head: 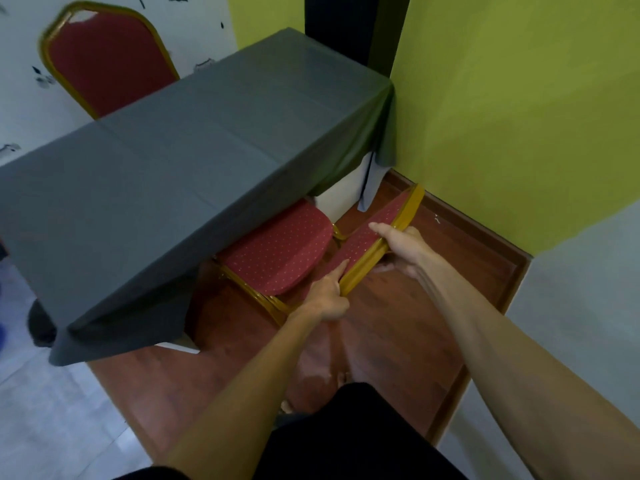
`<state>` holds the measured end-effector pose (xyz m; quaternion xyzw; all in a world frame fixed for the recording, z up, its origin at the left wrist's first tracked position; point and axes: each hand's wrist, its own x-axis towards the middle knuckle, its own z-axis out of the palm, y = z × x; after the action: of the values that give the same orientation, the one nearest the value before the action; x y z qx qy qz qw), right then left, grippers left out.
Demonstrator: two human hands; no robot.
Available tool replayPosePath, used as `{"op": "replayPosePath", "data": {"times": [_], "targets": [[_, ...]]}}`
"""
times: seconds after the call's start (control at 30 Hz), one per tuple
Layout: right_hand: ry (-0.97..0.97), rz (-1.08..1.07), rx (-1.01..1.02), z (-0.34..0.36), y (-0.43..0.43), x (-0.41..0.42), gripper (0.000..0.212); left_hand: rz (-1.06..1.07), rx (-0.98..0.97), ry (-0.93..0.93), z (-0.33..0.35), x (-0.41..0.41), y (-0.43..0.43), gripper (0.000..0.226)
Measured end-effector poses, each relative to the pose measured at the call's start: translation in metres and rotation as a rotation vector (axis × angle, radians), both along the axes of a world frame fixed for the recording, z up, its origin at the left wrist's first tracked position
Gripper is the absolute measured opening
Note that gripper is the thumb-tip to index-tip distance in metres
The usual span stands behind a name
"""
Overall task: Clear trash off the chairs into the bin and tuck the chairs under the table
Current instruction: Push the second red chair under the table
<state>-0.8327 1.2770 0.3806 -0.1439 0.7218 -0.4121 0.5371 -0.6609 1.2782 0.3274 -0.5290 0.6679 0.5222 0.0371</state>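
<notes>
Near chair point(277, 251) stood at the table's long front edge, its red dotted seat part-way under the grey tablecloth point(194, 161), the front of the seat hidden beneath the overhang; no trash visible on the exposed seat; backrest top rail point(381, 244) ran diagonally, lower-left to upper-right, roughly parallel to the table edge; left hand point(327, 296) wrapped the lower-left end of the rail, index finger laid out along the padded face; right hand point(403, 249) clamped further up, thumb across the fabric, fingers behind the gold frame; both hands nearer the person, seat and table beyond them, so the push likely ran straight away from the body; frame gold-painted metal, smooth, rounded; upholstery matte red with pale dots; cloth thin, creased, draping; floor point(398, 334) glossy reddish wood; second chair point(107, 64) at the far side, backrest upright against the white wall; bin not in view.
</notes>
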Motion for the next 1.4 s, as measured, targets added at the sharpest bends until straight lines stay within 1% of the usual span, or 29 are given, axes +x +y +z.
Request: {"op": "replayPosePath", "data": {"times": [0.13,0.27,0.33,0.43,0.53,0.6,0.67,0.77,0.87,0.97,1.03,1.23,1.27,1.37,1.4], "targets": [[-0.03,-0.013,-0.027,-0.008,-0.004,-0.003,0.044,-0.056,-0.004,-0.069,0.005,-0.001,-0.007,0.096],[-0.061,0.014,-0.044,-0.01,-0.011,-0.008,0.043,-0.092,0.01,-0.09,0.01,-0.003,-0.015,0.098],[-0.076,0.014,-0.037,-0.01,-0.014,-0.008,0.035,-0.103,0.011,-0.101,0.011,-0.003,-0.018,0.099],[-0.09,0.013,-0.028,-0.004,-0.014,-0.009,0.013,-0.088,0.01,-0.097,0.014,-0.001,-0.017,0.099],[-0.112,-0.001,-0.006,-0.006,-0.009,-0.008,0.01,-0.074,0.018,-0.081,0.011,0.002,-0.011,0.1],[-0.109,0.008,-0.008,-0.012,-0.006,-0.007,0.008,-0.049,0.046,-0.064,0.003,0.006,-0.007,0.106],[-0.103,0.003,-0.014,-0.015,-0.007,-0.007,0.008,-0.049,0.024,-0.071,-0.003,0.009,-0.01,0.111],[-0.085,0.02,-0.039,-0.015,-0.017,-0.008,0.006,0.002,0.006,-0.046,-0.005,0.006,-0.017,0.108],[-0.09,0.023,-0.052,-0.012,-0.028,-0.013,0.011,-0.006,-0.019,-0.045,-0.004,-0.001,-0.027,0.102],[-0.131,0.04,-0.054,-0.015,-0.034,-0.015,0.012,-0.041,-0.017,-0.054,-0.005,0.0,-0.034,0.105],[-0.156,0.052,-0.056,-0.018,-0.036,-0.01,0.014,-0.042,-0.02,-0.063,-0.007,0.008,-0.037,0.104],[-0.217,0.073,-0.09,-0.024,-0.06,0.007,0.024,0.04,0.009,-0.074,-0.002,0.028,-0.059,0.103],[-0.232,0.082,-0.094,-0.025,-0.065,0.01,0.029,0.064,0.018,-0.083,0.001,0.029,-0.062,0.103],[-0.276,0.097,-0.106,-0.028,-0.076,0.018,0.055,0.107,0.021,-0.097,0.006,0.035,-0.069,0.104],[-0.286,0.098,-0.116,-0.029,-0.077,0.02,0.059,0.124,0.018,-0.095,0.007,0.035,-0.07,0.101]]}}
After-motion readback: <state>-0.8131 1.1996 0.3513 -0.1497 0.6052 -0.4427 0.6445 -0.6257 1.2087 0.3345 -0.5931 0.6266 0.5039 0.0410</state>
